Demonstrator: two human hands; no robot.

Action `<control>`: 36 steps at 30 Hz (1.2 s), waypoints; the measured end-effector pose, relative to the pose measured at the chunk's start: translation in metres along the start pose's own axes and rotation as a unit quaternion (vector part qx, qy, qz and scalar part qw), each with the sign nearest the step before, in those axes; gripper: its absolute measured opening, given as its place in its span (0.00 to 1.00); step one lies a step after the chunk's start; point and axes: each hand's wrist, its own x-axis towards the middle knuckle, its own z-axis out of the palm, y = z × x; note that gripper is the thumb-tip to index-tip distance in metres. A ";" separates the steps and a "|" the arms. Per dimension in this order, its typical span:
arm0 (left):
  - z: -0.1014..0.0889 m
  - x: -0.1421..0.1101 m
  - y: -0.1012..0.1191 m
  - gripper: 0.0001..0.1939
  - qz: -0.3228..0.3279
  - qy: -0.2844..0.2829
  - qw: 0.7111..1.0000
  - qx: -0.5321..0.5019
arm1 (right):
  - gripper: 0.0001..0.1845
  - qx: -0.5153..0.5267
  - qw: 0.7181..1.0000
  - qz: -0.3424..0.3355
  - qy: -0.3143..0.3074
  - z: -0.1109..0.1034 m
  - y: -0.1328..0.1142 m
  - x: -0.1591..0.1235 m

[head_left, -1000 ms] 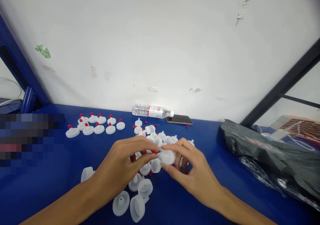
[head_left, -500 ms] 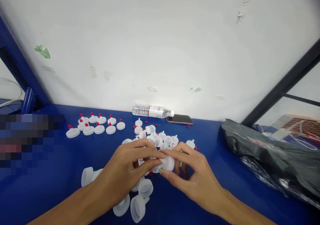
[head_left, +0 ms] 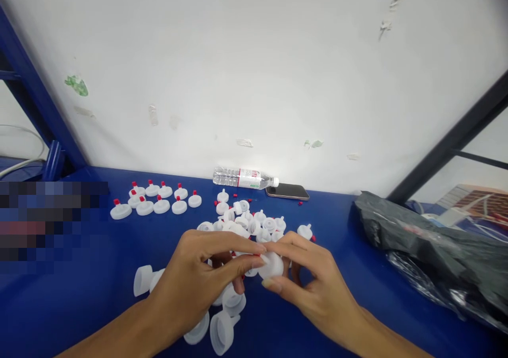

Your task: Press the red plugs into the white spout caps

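My right hand [head_left: 313,273] is closed around the rim of a white plastic spout lid [head_left: 272,266], thumb below and fingers above. With thumb and forefinger, my left hand [head_left: 210,268] pinches a small red cap at the lid's spout; only a sliver of red shows between the fingertips. Both hands meet over a pile of loose white spout lids [head_left: 254,225], partly hidden by my fingers. Larger translucent lids [head_left: 222,331] lie below and beside my left wrist.
Several white lids with red tips [head_left: 161,205] stand grouped at the back left. A water bottle [head_left: 246,178] lies along the wall beside a phone [head_left: 288,191]. Loose red caps [head_left: 300,203] dot the blue table [head_left: 119,252]. A dark plastic bag [head_left: 428,252] covers the right side.
The view has shifted slightly, so the scene sits a little further right. My hands stay together on the white lid, which is tilted a bit differently; the left fingers have shifted at the spout.
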 end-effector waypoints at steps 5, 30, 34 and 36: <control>-0.007 0.003 0.007 0.04 0.048 0.041 0.998 0.021 | 0.20 0.016 1.000 -0.005 0.002 -0.001 -0.002 -0.003; -0.095 0.046 -0.036 0.14 -0.023 0.054 0.809 0.585 | 0.11 -0.019 0.999 -0.008 0.024 -0.002 0.002 -0.003; -0.095 0.049 -0.037 0.17 -0.016 0.057 0.799 0.599 | 0.12 -0.030 0.999 -0.009 0.026 -0.002 0.001 -0.003; -0.097 0.052 -0.039 0.17 -0.010 0.055 0.798 0.600 | 0.12 -0.039 0.999 -0.012 0.022 -0.002 0.002 -0.003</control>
